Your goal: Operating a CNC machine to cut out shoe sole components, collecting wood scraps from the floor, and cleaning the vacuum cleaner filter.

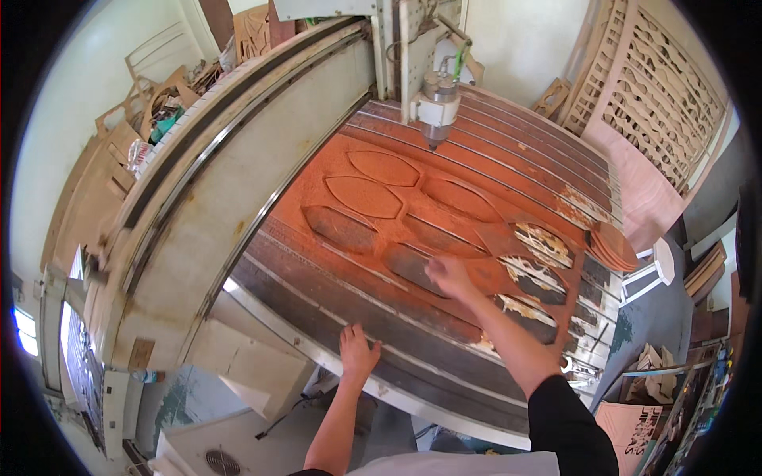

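A reddish-brown board [381, 234] covered in orange sawdust lies on the slatted machine bed. Rows of pointed-oval shapes are cut in it; some openings show the dark bed, while a few oval pieces [363, 197] still sit in their outlines. Over an opening in the near row is my right hand [451, 278], its fingers curled in; anything inside them is hidden. My left hand [359, 355] rests at the bed's near edge, thumb and fingers apart, holding nothing. Above the far part of the board hangs the machine's spindle [436, 115], apart from the wood.
The machine's broad beam [230, 190] crosses on the left. A stack of oval wooden pieces [613, 247] lies at the bed's right edge, near a white stool [655, 270]. Cut-out lattice panels [663, 87] lean on the far right wall. A cardboard box [627, 428] stands lower right.
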{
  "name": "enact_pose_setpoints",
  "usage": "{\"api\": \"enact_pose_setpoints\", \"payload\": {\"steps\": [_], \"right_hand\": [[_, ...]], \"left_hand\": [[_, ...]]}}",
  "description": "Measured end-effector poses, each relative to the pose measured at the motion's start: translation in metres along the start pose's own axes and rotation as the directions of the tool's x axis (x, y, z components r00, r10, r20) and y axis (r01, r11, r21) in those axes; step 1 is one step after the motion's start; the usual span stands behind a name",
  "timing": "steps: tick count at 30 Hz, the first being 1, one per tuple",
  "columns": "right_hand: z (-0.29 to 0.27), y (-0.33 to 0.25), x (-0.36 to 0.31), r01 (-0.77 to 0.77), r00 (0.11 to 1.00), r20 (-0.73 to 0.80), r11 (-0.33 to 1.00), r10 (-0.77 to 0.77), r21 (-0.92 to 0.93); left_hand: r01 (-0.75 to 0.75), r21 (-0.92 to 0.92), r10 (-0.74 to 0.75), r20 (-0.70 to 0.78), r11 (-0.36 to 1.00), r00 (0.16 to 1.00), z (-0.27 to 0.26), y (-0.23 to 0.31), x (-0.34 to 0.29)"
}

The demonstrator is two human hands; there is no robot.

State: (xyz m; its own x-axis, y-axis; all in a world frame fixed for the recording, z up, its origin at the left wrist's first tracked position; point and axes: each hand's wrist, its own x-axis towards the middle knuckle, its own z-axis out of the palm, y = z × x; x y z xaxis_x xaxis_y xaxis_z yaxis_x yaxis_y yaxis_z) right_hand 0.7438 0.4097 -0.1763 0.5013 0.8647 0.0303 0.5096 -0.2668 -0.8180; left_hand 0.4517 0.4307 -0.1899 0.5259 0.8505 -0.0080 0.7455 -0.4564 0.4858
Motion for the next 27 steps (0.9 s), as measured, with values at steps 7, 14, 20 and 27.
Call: {"api": "enact_pose_setpoints", "payload": {"steps": [7,14,20,27], "right_hand": [[0.077,0.015,0.22,-0.373,0.92,0.02,0.861,0.391,0.346],[0.092,0.049,0.309,-0.504,0.84,0.005,0.776,0.543,0.379],[0.106,0.036,0.32,-0.589,0.77,0.034,0.688,0.638,0.423],[0.089,0.053,0.332,-0.358,0.63,0.14,0.126,0.764,0.925]], "left_hand": [[0.217,0.217,-0.27,0.257,0.952,0.928,0.017,-0.072,0.097],[0.233,0.205,-0.291,0.327,0.95,0.899,0.026,-0.069,0.106],[0.247,0.249,-0.322,0.335,0.937,0.885,0.022,-0.072,0.109],[0.253,0.214,-0.316,0.357,0.944,0.879,0.021,-0.069,0.109]]}}
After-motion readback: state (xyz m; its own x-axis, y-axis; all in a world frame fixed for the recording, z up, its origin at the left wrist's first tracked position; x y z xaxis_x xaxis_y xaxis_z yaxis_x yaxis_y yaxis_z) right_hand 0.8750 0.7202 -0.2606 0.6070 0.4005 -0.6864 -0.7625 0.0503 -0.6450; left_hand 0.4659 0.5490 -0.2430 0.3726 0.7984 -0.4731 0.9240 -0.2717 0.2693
